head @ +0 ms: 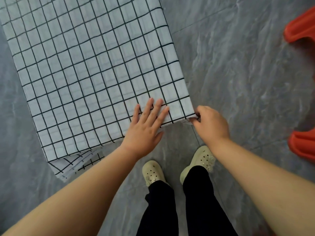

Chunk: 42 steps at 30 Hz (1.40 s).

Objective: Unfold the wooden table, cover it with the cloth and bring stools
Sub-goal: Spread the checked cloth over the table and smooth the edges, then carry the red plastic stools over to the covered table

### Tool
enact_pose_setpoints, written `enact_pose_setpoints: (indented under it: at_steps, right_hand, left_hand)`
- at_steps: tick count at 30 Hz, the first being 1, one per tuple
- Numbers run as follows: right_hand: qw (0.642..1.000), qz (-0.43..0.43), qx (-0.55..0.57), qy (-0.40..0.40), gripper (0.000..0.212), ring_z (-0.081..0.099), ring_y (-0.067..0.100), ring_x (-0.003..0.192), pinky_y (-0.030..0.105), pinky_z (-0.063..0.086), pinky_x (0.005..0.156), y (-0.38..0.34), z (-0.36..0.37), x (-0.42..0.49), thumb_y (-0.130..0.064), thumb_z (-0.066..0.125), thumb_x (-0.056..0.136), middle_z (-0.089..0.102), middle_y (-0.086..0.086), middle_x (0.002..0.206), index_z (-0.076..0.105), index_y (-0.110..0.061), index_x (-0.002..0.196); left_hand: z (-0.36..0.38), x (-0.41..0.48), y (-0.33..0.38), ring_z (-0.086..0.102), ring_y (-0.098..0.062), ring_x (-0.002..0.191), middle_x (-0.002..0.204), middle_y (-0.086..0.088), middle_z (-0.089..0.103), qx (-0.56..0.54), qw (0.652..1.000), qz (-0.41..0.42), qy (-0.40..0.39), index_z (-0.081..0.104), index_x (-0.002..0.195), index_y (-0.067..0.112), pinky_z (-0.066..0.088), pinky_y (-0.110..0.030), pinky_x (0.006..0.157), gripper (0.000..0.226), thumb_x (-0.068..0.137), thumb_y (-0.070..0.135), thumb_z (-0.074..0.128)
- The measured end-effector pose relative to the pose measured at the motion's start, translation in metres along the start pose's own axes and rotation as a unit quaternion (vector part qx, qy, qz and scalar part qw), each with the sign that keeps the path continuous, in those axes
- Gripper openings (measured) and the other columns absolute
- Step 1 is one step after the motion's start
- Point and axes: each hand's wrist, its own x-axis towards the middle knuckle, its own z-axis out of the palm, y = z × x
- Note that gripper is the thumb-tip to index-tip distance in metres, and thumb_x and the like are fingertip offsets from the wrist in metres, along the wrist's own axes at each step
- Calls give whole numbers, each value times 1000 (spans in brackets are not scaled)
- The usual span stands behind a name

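Left hand (144,126) presses flat on the checked cloth (95,68); right hand (210,123), at three o'clock, pinches its corner. Pulling too hard could drag the cloth askew.

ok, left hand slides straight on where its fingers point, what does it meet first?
Only more checked cloth: the left hand lies flat on it, fingers pointing away and slightly right. Nothing stands on that line up to the cloth's right edge; beyond looks like floor.
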Motion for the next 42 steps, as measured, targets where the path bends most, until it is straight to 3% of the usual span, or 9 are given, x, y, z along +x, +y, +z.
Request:
enact_pose_setpoints:
  at_steps: [4,8,16,20,24,30,34,38,42]
  right_hand:
    - [999,-1,30,-26,14,55,31,97,36,41,67,9,2,-3,-16,60,83,61,9,100,58,-11,97]
    - [983,-80,162,-13,78,23,23,139,35,26,112,-5,-12,-6,0,49,72,23,8,151,24,-12,145]
    - [966,-234,-104,12,72,-7,28,144,44,3,117,-52,0,39,-55,27,91,-4,12,157,5,-20,150]
    - [951,-228,-209,-12,76,-6,32,144,49,4,116,-51,13,45,-61,16,89,-4,14,157,2,-18,150]
    - [954,-210,-198,-79,76,-19,26,142,49,-5,114,-65,-16,43,-57,27,92,-17,8,156,-7,-22,149]
    - [977,-193,-83,-44,66,11,25,143,40,11,114,-76,-143,3,-42,45,94,15,9,156,18,-16,148]
    - [981,-186,-35,32,63,31,32,134,42,24,111,-74,-261,-24,-46,43,91,35,13,146,34,-9,142]
    - [979,-159,16,126,62,43,33,123,38,30,104,-74,-377,-66,-47,46,88,45,14,135,42,-7,135]
    - [960,-114,75,246,58,45,29,120,27,28,101,-65,-473,-123,-43,56,87,50,15,127,46,-5,130]
  left_hand:
    - [-7,-2,5,-6,-24,144,157,-5,-2,-28,1000,-3,13,3,150,21,5,-53,113,68,94,53,24]
    - [-20,4,-13,-7,-21,144,156,0,-6,-83,988,-113,69,1,149,25,-2,-53,114,65,94,55,16]
    - [-5,16,-37,-18,-24,143,157,0,-12,-85,974,-203,54,-5,149,28,-9,-56,112,73,90,64,17]
    - [-6,15,-36,-17,-25,143,157,-1,-12,-79,975,-202,49,-5,149,28,-9,-57,112,74,90,64,19]
    - [-31,15,-36,-22,-23,142,157,1,-17,-89,973,-212,-10,-8,148,30,-8,-57,112,75,89,66,21]
    - [-151,-7,-17,-15,-23,143,156,2,-18,-135,968,-208,-49,-10,148,29,-2,-50,116,77,89,64,26]
    - [-285,-24,2,-4,-20,145,158,2,-4,-108,984,-139,39,0,149,29,3,-46,117,74,89,61,29]
    - [-409,-36,36,27,-24,139,158,1,5,-134,981,-129,64,19,148,27,28,-46,109,67,90,55,40]
    - [-494,-35,83,22,-21,141,155,1,20,-134,975,-99,149,25,146,27,25,-47,110,66,89,55,43]
